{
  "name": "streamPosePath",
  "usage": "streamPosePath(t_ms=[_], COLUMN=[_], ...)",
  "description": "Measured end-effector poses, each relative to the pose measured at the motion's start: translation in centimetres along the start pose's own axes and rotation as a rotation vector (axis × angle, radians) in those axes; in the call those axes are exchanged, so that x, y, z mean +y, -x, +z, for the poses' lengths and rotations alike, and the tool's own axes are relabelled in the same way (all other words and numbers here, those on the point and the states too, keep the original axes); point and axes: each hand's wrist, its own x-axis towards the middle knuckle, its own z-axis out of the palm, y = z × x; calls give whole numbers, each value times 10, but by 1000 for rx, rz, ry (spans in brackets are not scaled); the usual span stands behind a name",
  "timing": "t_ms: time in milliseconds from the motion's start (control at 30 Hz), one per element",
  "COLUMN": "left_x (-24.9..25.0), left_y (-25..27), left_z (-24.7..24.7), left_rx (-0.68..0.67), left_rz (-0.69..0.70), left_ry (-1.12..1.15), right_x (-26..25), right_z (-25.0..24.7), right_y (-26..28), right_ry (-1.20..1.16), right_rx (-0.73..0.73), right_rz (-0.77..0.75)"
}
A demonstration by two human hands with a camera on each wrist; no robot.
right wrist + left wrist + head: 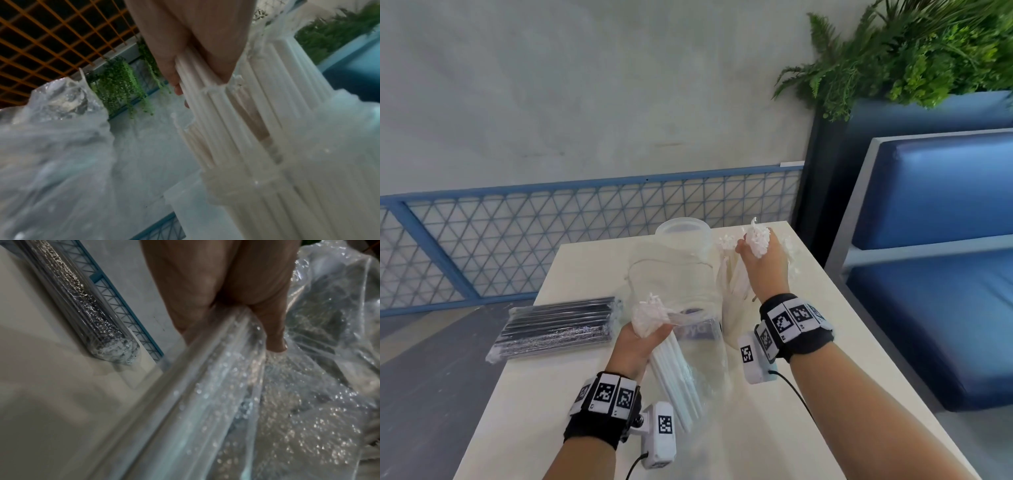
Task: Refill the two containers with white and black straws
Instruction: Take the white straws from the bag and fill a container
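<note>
My left hand (643, 337) grips the wrapped top ends of a bundle of white straws (678, 380) together with the neck of a clear plastic bag (671, 281); this bundle slants down toward me over the table. The left wrist view shows my left hand (236, 318) curled around the bagged straws (185, 410). My right hand (758, 250) grips a second bunch of white straws (734, 279) standing upright. In the right wrist view their lower ends sit in a translucent container (191, 211). Another translucent container (683, 229) stands behind the bag. A sealed pack of black straws (558, 329) lies at the table's left edge.
The cream table (808, 342) is narrow, with floor close on the left and a blue bench (945, 274) on the right. A blue mesh railing (585, 219) runs behind the table. A planter with ferns (911, 51) stands at the back right.
</note>
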Motion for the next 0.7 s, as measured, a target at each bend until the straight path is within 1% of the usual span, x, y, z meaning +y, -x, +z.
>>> streamPosePath(t_ms=[167,300,333,367,400,433,467,500,533,567,600,700], left_x=[-1,1,3,5,7,9,10,11,12,13,14,17], left_y=[0,2,4,5,5,6,7,8,9,10,11,12], left_z=[6,10,10,10,9,8,8,9,9,11,12,15], left_rx=[18,12,11,11,12,16,23,27,16,2,-10,-33], left_rz=[12,17,23,29,38,44,48,58,74,87,99,123], left_ry=[-16,-32,-35,-40,-48,-59,-71,-84,-104,-123,-146,-238], right_x=[3,2,0,-3,-8,-14,-18,-21,-22,-21,-17,-5], right_z=[-2,-4,-6,-8,-11,-12,-12,-9,-5,1,7,20], right_y=[6,6,10,17,27,40,53,65,74,80,83,81], right_ry=[-12,2,-11,-26,-56,-105,-156,-181,-152,-80,11,270], right_rx=[8,-28,12,106,220,290,257,141,-14,-158,-271,-478], right_rz=[80,75,39,-44,-168,-293,-380,-428,-437,-429,-416,-291])
